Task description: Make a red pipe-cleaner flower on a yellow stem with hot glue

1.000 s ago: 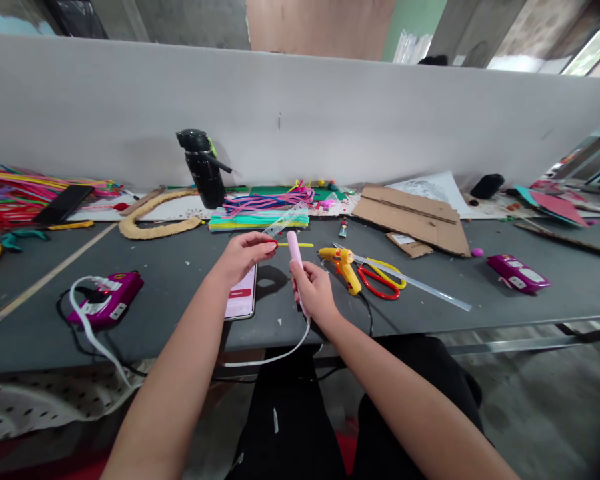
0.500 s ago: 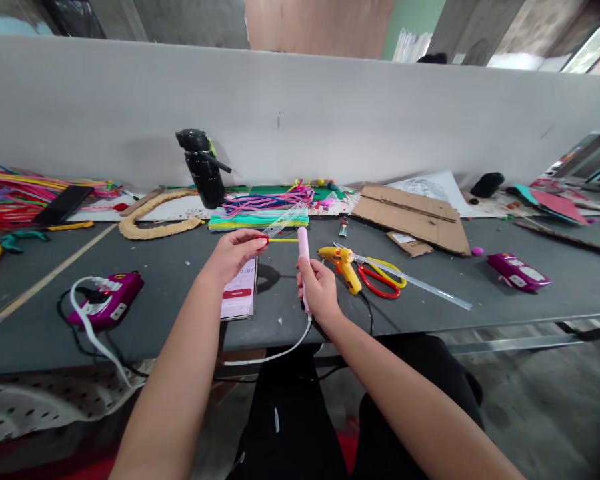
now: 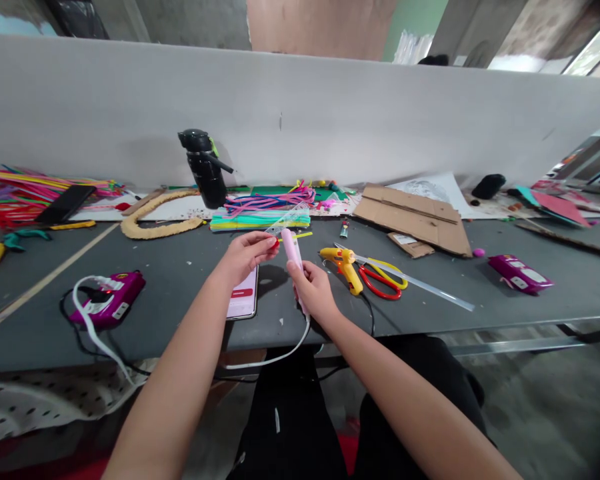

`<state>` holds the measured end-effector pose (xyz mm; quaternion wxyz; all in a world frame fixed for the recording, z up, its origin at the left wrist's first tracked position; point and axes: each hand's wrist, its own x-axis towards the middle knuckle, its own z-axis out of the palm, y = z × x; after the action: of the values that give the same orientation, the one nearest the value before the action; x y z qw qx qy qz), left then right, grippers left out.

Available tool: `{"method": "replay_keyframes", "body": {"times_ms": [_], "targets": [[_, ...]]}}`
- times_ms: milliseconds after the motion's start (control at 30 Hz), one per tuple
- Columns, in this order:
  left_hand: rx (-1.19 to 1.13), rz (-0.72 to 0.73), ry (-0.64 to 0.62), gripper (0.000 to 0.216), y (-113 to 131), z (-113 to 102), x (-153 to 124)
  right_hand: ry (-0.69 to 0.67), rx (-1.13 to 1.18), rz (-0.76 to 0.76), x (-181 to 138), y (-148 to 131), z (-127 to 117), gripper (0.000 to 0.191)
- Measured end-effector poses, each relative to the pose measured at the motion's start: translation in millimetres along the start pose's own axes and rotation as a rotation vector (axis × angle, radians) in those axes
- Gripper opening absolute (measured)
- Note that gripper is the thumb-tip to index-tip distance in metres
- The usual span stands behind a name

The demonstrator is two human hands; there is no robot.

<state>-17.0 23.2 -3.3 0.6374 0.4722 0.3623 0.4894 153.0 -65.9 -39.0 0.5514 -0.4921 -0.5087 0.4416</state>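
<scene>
My right hand (image 3: 314,288) is wrapped round a slim pink mini hair straightener (image 3: 291,247), its tip pointing up and away from me and slightly left. A white cord (image 3: 300,343) runs from its lower end. Beside its tip, my left hand (image 3: 250,257) pinches a small red piece of pipe cleaner (image 3: 276,245); most of that piece is hidden by the fingers. Whether the red piece touches the straightener I cannot tell. Below my left hand lies a phone (image 3: 243,300) with a lit screen. A clear ruler (image 3: 291,217) and bundled pipe cleaners (image 3: 260,221) lie just beyond.
To the right lie a yellow glue gun (image 3: 347,270), red-and-yellow scissors (image 3: 380,280), a clear glue stick (image 3: 430,290) and cardboard (image 3: 415,217). A black bottle (image 3: 205,170) stands at the back. Purple power strips (image 3: 113,300) sit on both sides of the grey table (image 3: 175,267).
The straightener's tip has swung left, so it now leans toward my left hand. My left hand has shifted slightly right with the red piece, bringing the two closer together.
</scene>
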Motion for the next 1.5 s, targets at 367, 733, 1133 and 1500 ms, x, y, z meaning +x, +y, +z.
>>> {"method": "replay_keyframes", "body": {"times_ms": [367,733,1133,1500], "targets": [[0.078,-0.103,-0.1,0.033,-2,8,-4,-0.012,0.026,-0.002,1,2,0,0.047],[0.129,-0.111,-0.137,0.038,-3,8,-5,-0.016,0.035,-0.017,2,3,-1,0.046],[0.124,-0.019,-0.112,0.03,-4,7,-3,-0.014,0.027,-0.014,0,0,0,0.047],[0.109,-0.064,-0.024,0.029,4,0,-5,0.092,0.107,0.029,1,-2,-1,0.048]]}}
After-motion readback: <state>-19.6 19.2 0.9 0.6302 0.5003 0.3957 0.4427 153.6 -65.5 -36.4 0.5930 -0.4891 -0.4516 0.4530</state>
